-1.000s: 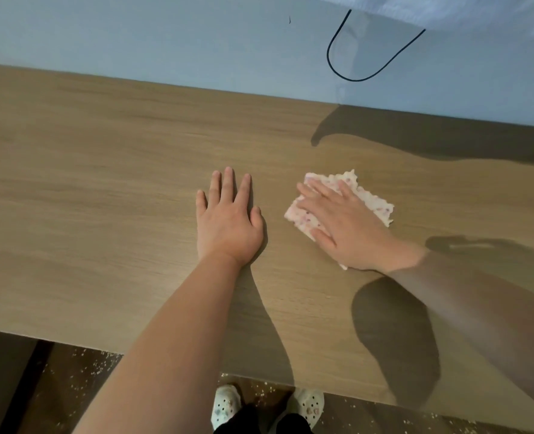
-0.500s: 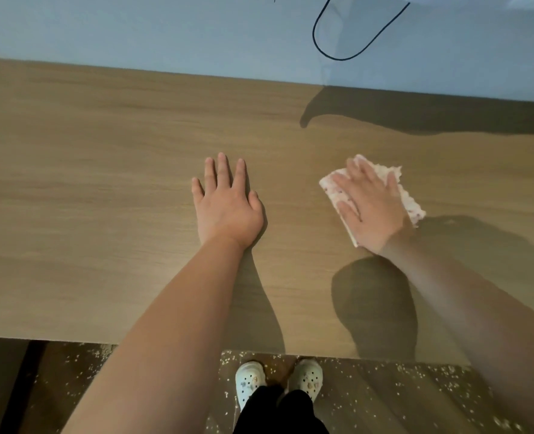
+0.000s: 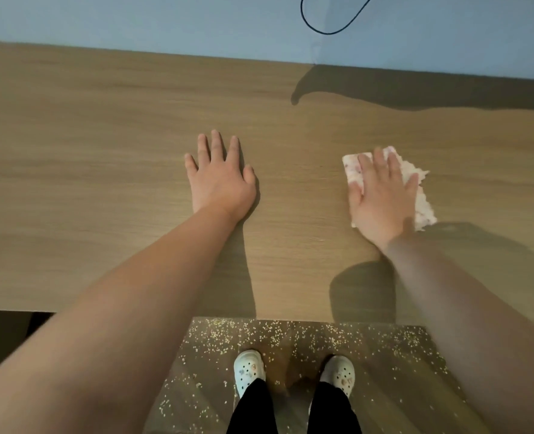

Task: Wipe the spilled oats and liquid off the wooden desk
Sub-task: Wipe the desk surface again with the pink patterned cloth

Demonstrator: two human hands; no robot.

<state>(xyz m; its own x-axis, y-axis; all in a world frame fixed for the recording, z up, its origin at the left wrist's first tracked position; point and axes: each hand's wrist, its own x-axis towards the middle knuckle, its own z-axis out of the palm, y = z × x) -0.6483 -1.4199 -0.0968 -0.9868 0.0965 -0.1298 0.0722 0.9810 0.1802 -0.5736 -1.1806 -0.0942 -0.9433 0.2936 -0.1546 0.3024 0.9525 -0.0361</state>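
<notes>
The wooden desk [image 3: 87, 183] fills most of the head view. My right hand [image 3: 381, 198] lies flat with straight fingers on a folded white, pink-speckled cloth [image 3: 424, 202], pressing it onto the desk right of the middle. My left hand [image 3: 220, 180] rests palm down on the bare wood at the middle, fingers straight and slightly spread, holding nothing. A faint damp sheen shows on the wood just right of the cloth. I make out no oats on the desk top.
Scattered oats [image 3: 275, 335] cover the floor below the desk's near edge, around my two white clogs [image 3: 248, 369]. A pale blue wall [image 3: 134, 20] runs behind the desk, with a black cable [image 3: 325, 32] looping down it.
My right hand has slid the cloth to the right, away from my left hand. My left hand has stayed planted. The view has tilted down, showing more floor.
</notes>
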